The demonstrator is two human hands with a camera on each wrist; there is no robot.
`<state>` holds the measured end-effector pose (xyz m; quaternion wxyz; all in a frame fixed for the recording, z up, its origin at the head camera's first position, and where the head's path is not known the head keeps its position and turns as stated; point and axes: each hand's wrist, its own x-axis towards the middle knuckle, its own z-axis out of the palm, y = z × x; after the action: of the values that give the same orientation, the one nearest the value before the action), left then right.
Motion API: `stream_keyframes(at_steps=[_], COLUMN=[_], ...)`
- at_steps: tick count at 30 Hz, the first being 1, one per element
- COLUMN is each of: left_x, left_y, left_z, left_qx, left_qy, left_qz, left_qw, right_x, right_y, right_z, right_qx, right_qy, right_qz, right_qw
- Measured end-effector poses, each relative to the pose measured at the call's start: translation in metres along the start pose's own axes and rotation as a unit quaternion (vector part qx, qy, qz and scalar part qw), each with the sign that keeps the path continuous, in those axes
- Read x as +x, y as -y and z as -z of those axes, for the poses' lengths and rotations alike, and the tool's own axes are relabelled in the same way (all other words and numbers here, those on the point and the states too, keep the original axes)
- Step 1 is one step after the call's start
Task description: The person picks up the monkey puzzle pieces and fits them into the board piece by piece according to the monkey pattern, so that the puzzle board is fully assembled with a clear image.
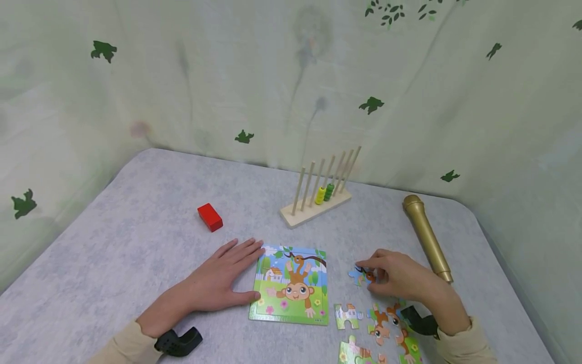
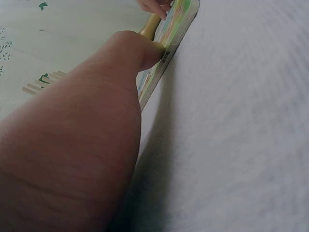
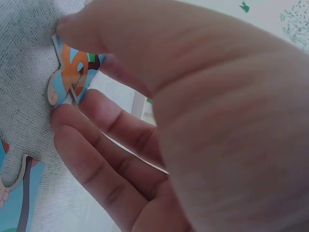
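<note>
The puzzle piece (image 1: 360, 276) (perhaps a joined pair; I cannot tell), right of lower centre, is best kept flat while the right hand (image 1: 401, 275) pinches its edges. The left hand (image 1: 225, 280), fingers spread, touches the lower-centre picture board (image 1: 291, 285), which should steady it.

Head view: we recorded even, diffuse light, faint shadows. Left wrist: we noted dimmer tones, dark shadow on tabletop (image 2: 241, 121), lower centre. Right wrist: we found right hand (image 3: 178, 111) soft-focused, upper right washed-out.
</note>
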<state>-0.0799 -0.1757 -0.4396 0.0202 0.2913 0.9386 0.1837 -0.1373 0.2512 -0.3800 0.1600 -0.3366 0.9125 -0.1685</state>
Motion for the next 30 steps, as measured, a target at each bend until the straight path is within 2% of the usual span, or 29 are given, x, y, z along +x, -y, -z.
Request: stream_keyframes(at_steps=[7, 18, 25, 30], left_x=[0.0011, 0.0013, 0.0003, 0.0], left_y=[-0.0007, 0.0003, -0.0007, -0.0006], left_z=[0.0002, -0.001, -0.0005, 0.0001], left_qx=[-0.005, -0.007, -0.006, -0.001], left_qy=[0.009, 0.002, 0.004, 0.008], left_qz=[0.005, -0.001, 0.004, 0.01], left_qw=[0.9999, 1.0, 1.0, 0.9999], right_x=[0.0004, -0.0002, 0.0009, 0.0032], right_y=[-0.0001, 0.0002, 0.0034, 0.0045], right_z=[-0.002, -0.003, -0.0048, -0.0049], right_qx=[-0.016, -0.026, -0.022, -0.025], right_qy=[-0.018, -0.046, -0.055, -0.064], right_qz=[0.006, 0.032, 0.021, 0.029], right_qw=[0.9997, 0.9981, 0.998, 0.9972])
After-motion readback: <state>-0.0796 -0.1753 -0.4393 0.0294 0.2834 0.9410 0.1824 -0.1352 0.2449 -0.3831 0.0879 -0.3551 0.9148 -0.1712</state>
